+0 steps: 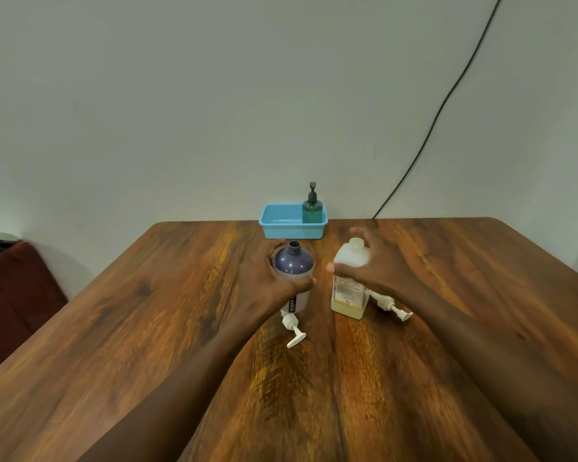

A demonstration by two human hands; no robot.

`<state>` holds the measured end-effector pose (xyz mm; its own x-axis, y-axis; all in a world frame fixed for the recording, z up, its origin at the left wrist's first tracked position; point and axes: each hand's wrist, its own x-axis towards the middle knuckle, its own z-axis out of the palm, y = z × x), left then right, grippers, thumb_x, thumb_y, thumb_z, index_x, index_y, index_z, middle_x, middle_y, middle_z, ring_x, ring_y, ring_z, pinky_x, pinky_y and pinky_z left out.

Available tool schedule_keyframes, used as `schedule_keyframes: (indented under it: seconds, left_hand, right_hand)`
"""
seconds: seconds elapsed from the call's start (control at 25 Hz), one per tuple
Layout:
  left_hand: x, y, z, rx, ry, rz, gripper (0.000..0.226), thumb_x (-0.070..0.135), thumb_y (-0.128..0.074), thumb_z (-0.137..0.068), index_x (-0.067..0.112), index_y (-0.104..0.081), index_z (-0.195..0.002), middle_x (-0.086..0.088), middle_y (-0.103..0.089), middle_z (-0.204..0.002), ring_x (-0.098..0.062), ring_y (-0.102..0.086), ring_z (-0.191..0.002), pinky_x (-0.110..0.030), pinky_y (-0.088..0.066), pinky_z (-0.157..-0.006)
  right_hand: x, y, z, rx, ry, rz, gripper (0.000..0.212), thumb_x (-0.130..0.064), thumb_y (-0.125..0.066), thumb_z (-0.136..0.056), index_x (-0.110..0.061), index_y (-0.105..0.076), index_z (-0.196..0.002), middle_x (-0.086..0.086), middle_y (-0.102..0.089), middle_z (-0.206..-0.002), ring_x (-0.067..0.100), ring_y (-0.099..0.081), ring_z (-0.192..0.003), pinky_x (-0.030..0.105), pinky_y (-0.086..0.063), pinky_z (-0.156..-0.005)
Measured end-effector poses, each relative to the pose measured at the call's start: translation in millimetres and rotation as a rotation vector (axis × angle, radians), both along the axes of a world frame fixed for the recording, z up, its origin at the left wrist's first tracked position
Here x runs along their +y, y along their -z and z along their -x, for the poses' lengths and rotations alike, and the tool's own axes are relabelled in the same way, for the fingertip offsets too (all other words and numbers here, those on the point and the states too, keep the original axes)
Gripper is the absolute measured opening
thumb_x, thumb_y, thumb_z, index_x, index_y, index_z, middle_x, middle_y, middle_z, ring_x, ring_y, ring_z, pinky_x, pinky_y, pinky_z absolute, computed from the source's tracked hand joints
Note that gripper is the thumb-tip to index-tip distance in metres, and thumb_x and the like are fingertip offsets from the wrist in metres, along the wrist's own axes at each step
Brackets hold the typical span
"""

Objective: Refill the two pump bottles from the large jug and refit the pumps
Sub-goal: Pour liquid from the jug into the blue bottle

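A dark purple bottle [293, 263] with a clear lower body stands upright on the wooden table [167, 328], its neck open. My left hand [264, 281] grips it round the shoulder from the left. Just to its right stands a translucent white bottle [347, 295] with a label, uncapped, yellowish liquid low inside. My right hand [377, 265] holds its shoulder, thumb in front and fingers behind. One white pump [292, 330] lies in front of the purple bottle. A second white pump [389, 305] lies to the right of the white bottle, partly hidden by my wrist.
A blue mesh basket [281, 225] sits at the table's far edge against the wall, with a green pump bottle [312, 210] standing in its right end. A black cable [447, 95] runs down the wall behind. A dark red seat [10, 288] is at the left.
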<state>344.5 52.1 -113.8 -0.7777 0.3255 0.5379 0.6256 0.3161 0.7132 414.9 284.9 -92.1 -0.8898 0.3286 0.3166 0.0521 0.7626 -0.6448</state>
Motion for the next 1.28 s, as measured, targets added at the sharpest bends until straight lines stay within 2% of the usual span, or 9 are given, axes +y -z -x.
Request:
schedule_keyframes:
  seconds: [0.16, 0.28, 0.4, 0.56, 0.76, 0.88, 0.96, 1.08, 1.28]
  left_hand:
    - [9, 3, 1, -0.015, 0.004, -0.018, 0.085, 0.045, -0.097, -0.060, 0.025, -0.058, -0.133, 0.013, -0.066, -0.118, 0.001, -0.064, -0.102, -0.004, -0.048, -0.078]
    - [12, 1, -2, -0.001, 0.024, 0.010, 0.078, 0.048, -0.096, -0.061, 0.027, -0.060, -0.126, 0.018, -0.064, -0.111, 0.004, -0.063, -0.099, -0.006, -0.050, -0.077]
    - [11, -2, -6, 0.032, 0.053, 0.043, 0.076, 0.060, -0.090, -0.059, 0.034, -0.058, -0.123, 0.021, -0.063, -0.110, 0.010, -0.060, -0.099, -0.011, -0.052, -0.080]
    - [9, -2, -8, 0.070, 0.060, 0.076, 0.072, 0.066, -0.083, -0.057, 0.039, -0.060, -0.120, 0.018, -0.068, -0.108, 0.003, -0.065, -0.098, -0.023, -0.059, -0.082]
    - [8, -6, -11, 0.078, 0.065, 0.111, 0.074, 0.065, -0.085, -0.057, 0.034, -0.068, -0.122, 0.015, -0.073, -0.109, 0.001, -0.067, -0.096, -0.027, -0.060, -0.081]
    - [5, -10, -11, 0.082, 0.055, 0.083, 0.068, 0.055, -0.092, -0.060, 0.034, -0.068, -0.120, 0.019, -0.070, -0.106, 0.008, -0.065, -0.095, -0.013, -0.055, -0.078]
    - [2, -13, -11, 0.079, 0.056, 0.071, 0.068, 0.053, -0.093, -0.061, 0.036, -0.066, -0.121, 0.021, -0.068, -0.107, 0.010, -0.063, -0.097, -0.008, -0.051, -0.078]
    - [-4, -16, -10, 0.088, 0.046, 0.034, 0.072, 0.051, -0.095, -0.061, 0.034, -0.065, -0.124, 0.020, -0.068, -0.112, 0.007, -0.063, -0.100, -0.008, -0.051, -0.080]
    - [-13, -17, -6, 0.087, -0.006, 0.040, 0.075, 0.061, -0.091, -0.058, 0.034, -0.068, -0.124, 0.019, -0.072, -0.108, 0.006, -0.067, -0.094, -0.012, -0.055, -0.076]
  right_hand:
    - [15, 17, 1, -0.024, 0.009, 0.117, 0.104, -0.055, -0.093, -0.059, -0.030, -0.041, -0.146, 0.000, -0.053, -0.145, 0.023, -0.055, -0.125, 0.044, -0.055, -0.097]
    - [21, 26, -1, -0.064, -0.016, 0.185, 0.094, -0.046, -0.095, -0.061, -0.025, -0.047, -0.139, -0.001, -0.061, -0.133, 0.022, -0.062, -0.118, 0.038, -0.059, -0.089]
    - [18, 26, -5, 0.015, 0.047, 0.153, 0.090, -0.051, -0.095, -0.056, -0.023, -0.057, -0.132, -0.002, -0.067, -0.124, 0.017, -0.064, -0.109, 0.036, -0.059, -0.086]
    - [9, 4, -5, 0.180, 0.086, -0.019, 0.085, -0.056, -0.093, -0.054, -0.025, -0.063, -0.128, -0.005, -0.070, -0.118, 0.014, -0.064, -0.102, 0.035, -0.059, -0.081]
    - [-5, -27, -4, 0.336, -0.018, -0.293, 0.075, -0.052, -0.087, -0.066, -0.028, -0.061, -0.131, -0.004, -0.071, -0.111, 0.014, -0.064, -0.089, 0.022, -0.047, -0.066]
    - [-13, -37, -2, 0.389, -0.054, -0.399, 0.069, -0.057, -0.076, -0.073, -0.027, -0.058, -0.133, -0.001, -0.072, -0.109, 0.017, -0.068, -0.086, 0.031, -0.058, -0.068]
    - [-15, -40, 2, 0.422, -0.061, -0.483, 0.065, -0.051, -0.079, -0.076, -0.025, -0.057, -0.132, 0.001, -0.072, -0.108, 0.019, -0.068, -0.085, 0.032, -0.060, -0.069]
    - [-18, -42, 8, 0.465, -0.042, -0.604, 0.061, -0.040, -0.083, -0.078, -0.025, -0.060, -0.132, 0.001, -0.073, -0.109, 0.022, -0.069, -0.086, 0.025, -0.051, -0.072]
    - [-23, -47, 13, 0.472, -0.023, -0.762, 0.066, -0.031, -0.086, -0.074, -0.022, -0.061, -0.135, 0.003, -0.073, -0.121, 0.027, -0.070, -0.101, 0.038, -0.057, -0.083]
